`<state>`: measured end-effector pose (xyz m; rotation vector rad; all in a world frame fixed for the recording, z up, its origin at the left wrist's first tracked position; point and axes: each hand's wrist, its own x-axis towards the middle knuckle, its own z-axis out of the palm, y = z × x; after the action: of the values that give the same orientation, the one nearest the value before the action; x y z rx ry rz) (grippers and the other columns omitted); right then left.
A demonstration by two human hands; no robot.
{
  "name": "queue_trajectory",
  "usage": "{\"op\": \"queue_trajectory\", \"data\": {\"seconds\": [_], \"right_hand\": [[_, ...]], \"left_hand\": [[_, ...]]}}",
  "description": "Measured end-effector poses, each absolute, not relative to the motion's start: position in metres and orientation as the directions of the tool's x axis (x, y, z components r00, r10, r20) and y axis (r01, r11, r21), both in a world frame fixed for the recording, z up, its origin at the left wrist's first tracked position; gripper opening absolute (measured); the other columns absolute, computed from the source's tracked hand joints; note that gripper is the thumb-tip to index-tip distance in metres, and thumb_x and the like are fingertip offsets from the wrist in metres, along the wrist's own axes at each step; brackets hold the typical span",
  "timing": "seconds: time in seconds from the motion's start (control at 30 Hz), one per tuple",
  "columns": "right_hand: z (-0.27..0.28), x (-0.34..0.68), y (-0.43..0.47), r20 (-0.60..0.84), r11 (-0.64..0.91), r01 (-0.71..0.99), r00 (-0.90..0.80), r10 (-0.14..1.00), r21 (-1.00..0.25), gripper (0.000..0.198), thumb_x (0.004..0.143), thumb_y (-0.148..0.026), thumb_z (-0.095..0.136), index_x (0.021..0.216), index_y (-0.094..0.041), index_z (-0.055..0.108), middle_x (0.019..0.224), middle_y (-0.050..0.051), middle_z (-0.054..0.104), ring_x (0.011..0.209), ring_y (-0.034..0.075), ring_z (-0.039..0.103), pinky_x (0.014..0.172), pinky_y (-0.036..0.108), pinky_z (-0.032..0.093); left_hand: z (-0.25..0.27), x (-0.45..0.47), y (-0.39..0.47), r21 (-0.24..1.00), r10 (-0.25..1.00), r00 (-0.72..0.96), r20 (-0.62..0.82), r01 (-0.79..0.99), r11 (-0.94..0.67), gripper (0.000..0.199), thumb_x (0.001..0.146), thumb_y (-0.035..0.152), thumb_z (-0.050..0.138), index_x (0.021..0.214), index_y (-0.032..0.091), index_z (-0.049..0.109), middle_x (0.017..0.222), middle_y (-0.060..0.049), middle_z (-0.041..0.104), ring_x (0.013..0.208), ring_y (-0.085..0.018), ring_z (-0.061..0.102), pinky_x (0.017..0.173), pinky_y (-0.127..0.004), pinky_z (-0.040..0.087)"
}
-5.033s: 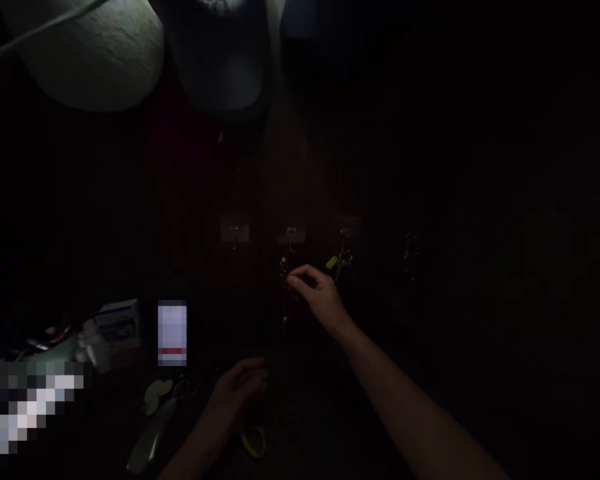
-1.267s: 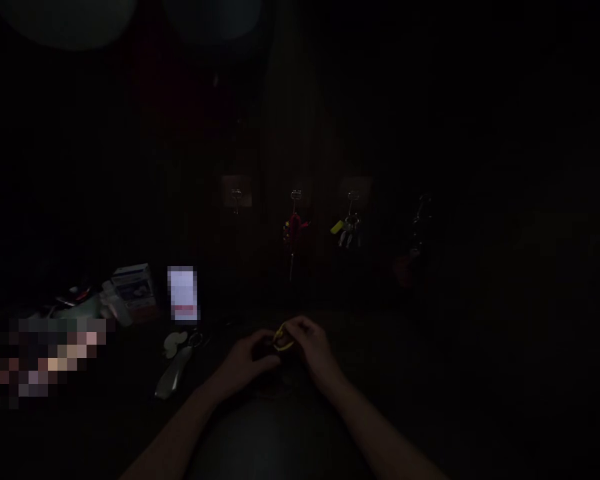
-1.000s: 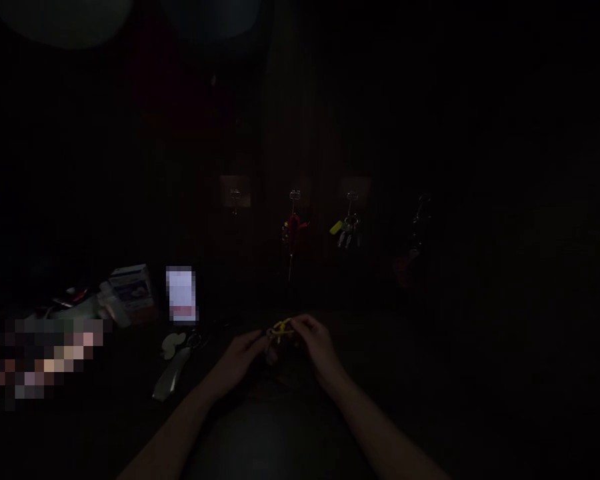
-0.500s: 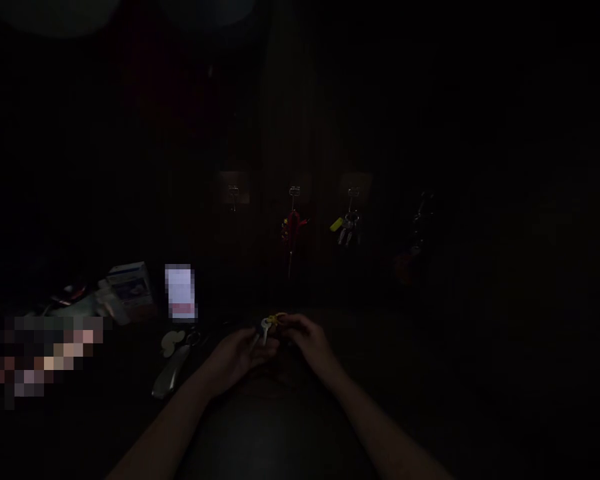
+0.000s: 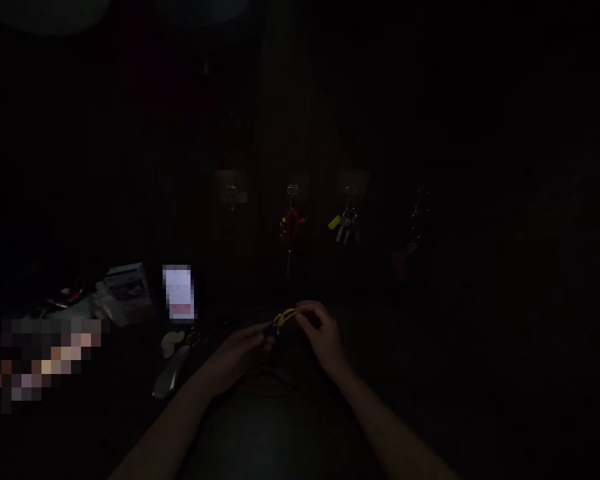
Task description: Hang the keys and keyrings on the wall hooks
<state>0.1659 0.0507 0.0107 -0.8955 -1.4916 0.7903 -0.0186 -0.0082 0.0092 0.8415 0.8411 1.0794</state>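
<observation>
We have a yellow cord strung between our hands, in front of and below the row of hooks. Our right hand pinches its far end between thumb and fingertips; our left hand reaches out with nearly straight fingers, drawn together at the near end. It is too dark to tell what small dark thing sits against them. To handle the looped cord well, we should pinch lightly, draw it just taut so the strands lie apart, and tilt it toward the bright panel, clear of the silvery fob beside our left wrist.
</observation>
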Motion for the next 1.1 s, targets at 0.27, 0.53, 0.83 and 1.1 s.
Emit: {"op": "queue_trajectory", "data": {"seconds": [0.27, 0.53, 0.83, 1.1], "right_hand": [[0.018, 0.172, 0.051, 0.416, 0.421, 0.059, -0.078, 0.906, -0.905, 0.011, 0.071, -0.029, 0.06, 0.078, -0.021, 0.063, 0.081, 0.002, 0.066, 0.082, 0.02, 0.061, 0.077, 0.031, 0.046], [0.053, 0.17, 0.057, 0.498, 0.507, 0.103, -0.095, 0.862, -0.856, 0.011, 0.072, -0.028, 0.058, 0.077, -0.02, 0.061, 0.079, 0.002, 0.065, 0.078, 0.018, 0.061, 0.073, 0.03, 0.046], [0.114, 0.163, 0.083, 0.498, 0.515, 0.201, -0.131, 0.857, -0.834, 0.009, 0.066, -0.025, 0.061, 0.072, -0.019, 0.06, 0.064, -0.003, 0.059, 0.061, 0.013, 0.056, 0.058, 0.025, 0.044], [0.175, 0.153, 0.102, 0.606, 0.608, 0.109, -0.053, 0.794, -0.787, 0.011, 0.063, -0.026, 0.064, 0.069, -0.016, 0.063, 0.061, -0.002, 0.06, 0.057, 0.012, 0.056, 0.057, 0.025, 0.045]], "left_hand": [[0.01, -0.015, -0.006, 0.995, 0.997, 0.01, -0.082, -0.056, 0.082, 0.04, 0.064, 0.026, 0.072, 0.102, 0.018, 0.064, 0.089, -0.005, 0.072, 0.087, -0.02, 0.064, 0.081, -0.031, 0.045], [0.009, -0.017, -0.003, 0.998, 0.996, -0.085, -0.021, 0.063, 0.026, 0.031, 0.064, 0.03, 0.068, 0.093, 0.018, 0.067, 0.086, -0.004, 0.073, 0.085, -0.021, 0.066, 0.077, -0.031, 0.049], [0.001, -0.034, 0.002, 0.945, 0.989, -0.104, 0.102, 0.319, -0.064, 0.028, 0.073, 0.038, 0.057, 0.093, 0.019, 0.066, 0.085, -0.003, 0.071, 0.083, -0.02, 0.065, 0.077, -0.031, 0.049], [-0.011, -0.04, 0.002, 0.777, 0.97, 0.116, 0.214, 0.582, -0.241, 0.024, 0.08, 0.03, 0.048, 0.095, 0.023, 0.065, 0.097, -0.001, 0.071, 0.094, -0.019, 0.063, 0.085, -0.028, 0.046]]}}
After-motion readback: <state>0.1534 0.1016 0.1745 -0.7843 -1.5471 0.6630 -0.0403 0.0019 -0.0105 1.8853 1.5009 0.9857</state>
